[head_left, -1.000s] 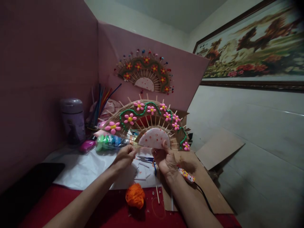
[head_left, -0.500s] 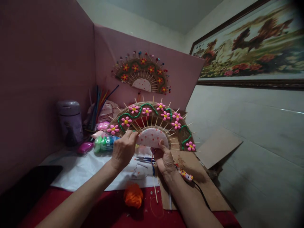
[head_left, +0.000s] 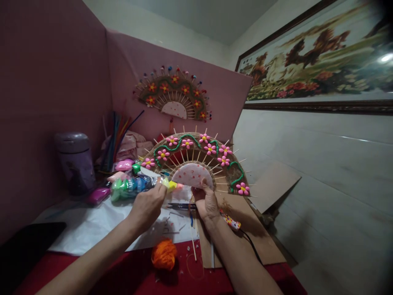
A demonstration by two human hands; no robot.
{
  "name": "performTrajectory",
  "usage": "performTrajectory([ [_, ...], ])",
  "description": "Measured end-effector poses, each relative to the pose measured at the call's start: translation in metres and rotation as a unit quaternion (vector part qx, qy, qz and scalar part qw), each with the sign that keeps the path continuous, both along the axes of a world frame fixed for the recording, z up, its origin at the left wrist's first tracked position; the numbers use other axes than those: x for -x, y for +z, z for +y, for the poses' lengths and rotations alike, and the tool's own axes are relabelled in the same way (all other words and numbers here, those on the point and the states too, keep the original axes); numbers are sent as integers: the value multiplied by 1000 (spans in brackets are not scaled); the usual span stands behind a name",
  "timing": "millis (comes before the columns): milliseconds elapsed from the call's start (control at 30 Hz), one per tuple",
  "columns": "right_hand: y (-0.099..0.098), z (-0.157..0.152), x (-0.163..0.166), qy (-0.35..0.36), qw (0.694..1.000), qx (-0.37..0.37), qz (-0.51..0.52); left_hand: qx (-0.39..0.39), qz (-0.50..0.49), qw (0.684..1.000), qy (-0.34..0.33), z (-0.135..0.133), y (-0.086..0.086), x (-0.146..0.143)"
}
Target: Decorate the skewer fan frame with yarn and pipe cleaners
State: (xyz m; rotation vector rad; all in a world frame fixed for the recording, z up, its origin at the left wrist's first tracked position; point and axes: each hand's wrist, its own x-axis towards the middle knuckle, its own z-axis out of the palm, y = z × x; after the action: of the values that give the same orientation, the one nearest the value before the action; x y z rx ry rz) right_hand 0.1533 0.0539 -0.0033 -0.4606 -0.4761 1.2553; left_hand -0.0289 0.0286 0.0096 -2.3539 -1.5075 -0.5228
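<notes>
Upright in my right hand [head_left: 206, 203] is a craft fan [head_left: 211, 144] made of thin sticks and a brown twine band. Pink clay flowers and a wavy green vine decorate the band. My right thumb presses on the fan's white, red-spotted half-round base [head_left: 193, 174], with the other fingers behind it. My left hand [head_left: 149, 207] is apart from the fan, below its left end and in front of the bagged coloured clay [head_left: 130, 187]. Its fingers are pinched together; what they hold, if anything, is too small to make out.
A similar fan [head_left: 175, 94] with orange flowers hangs on the pink board. An orange yarn ball [head_left: 164, 254] lies on the red cloth. Scissors [head_left: 181, 206] rest on white paper. Right are cardboard [head_left: 258, 241] and a flower-patterned tool [head_left: 231, 221] with a cord; left is a purple flask [head_left: 76, 164].
My left hand has come off the fan's base and moved down and left. My right hand keeps its hold on the fan. The whole view has shifted slightly.
</notes>
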Motion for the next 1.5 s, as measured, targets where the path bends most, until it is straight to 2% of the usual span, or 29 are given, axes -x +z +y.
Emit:
performTrajectory([
  [100,-1,2,-3,-12,1000,-8,4,66,-4,998,-12,3,-10,8],
  [200,-3,2,-3,-11,1000,-17,-15,81,-41,996,-4,5,-8,9],
  [267,-3,2,-3,-11,1000,-19,-21,66,-75,995,6,5,-1,7],
  [367,-3,1,-2,-5,1000,-21,-19,20,-132,991,-13,5,17,3],
  [500,-2,0,-2,-9,999,-21,-22,-34,-253,967,-18,11,37,-2],
  [600,-1,0,-1,-10,999,-18,-28,-75,-301,950,-24,16,46,-11],
  [667,-1,0,1,-7,999,-21,-28,-104,-330,936,-59,17,51,-21],
  [767,0,-1,2,11,999,-32,-22,-111,-360,914,-149,13,55,-36],
  [833,1,-2,3,19,999,-41,-19,-96,-372,905,-183,10,53,-41],
  [933,1,-1,2,24,998,-52,-22,-80,-405,890,-197,5,40,-43],
  [1033,0,0,1,20,998,-46,-31,-49,-439,883,-157,3,19,-42],
  [1100,0,0,0,16,999,-36,-28,-1,-463,877,-128,4,5,-43],
  [1133,0,0,0,17,999,-33,-21,39,-488,865,-111,6,-2,-44],
  [1200,0,0,0,27,999,-30,2,156,-547,818,-86,10,-12,-46],
  [1267,1,-1,0,40,999,-28,18,275,-600,745,-93,16,-19,-49],
  [1300,1,-1,0,45,998,-27,18,311,-625,708,-102,19,-20,-50],
  [1433,0,-2,1,45,999,-23,-20,382,-734,546,-128,22,-19,-49],
  [1500,-1,-3,3,41,998,-20,-41,394,-768,485,-145,21,-14,-47],
])
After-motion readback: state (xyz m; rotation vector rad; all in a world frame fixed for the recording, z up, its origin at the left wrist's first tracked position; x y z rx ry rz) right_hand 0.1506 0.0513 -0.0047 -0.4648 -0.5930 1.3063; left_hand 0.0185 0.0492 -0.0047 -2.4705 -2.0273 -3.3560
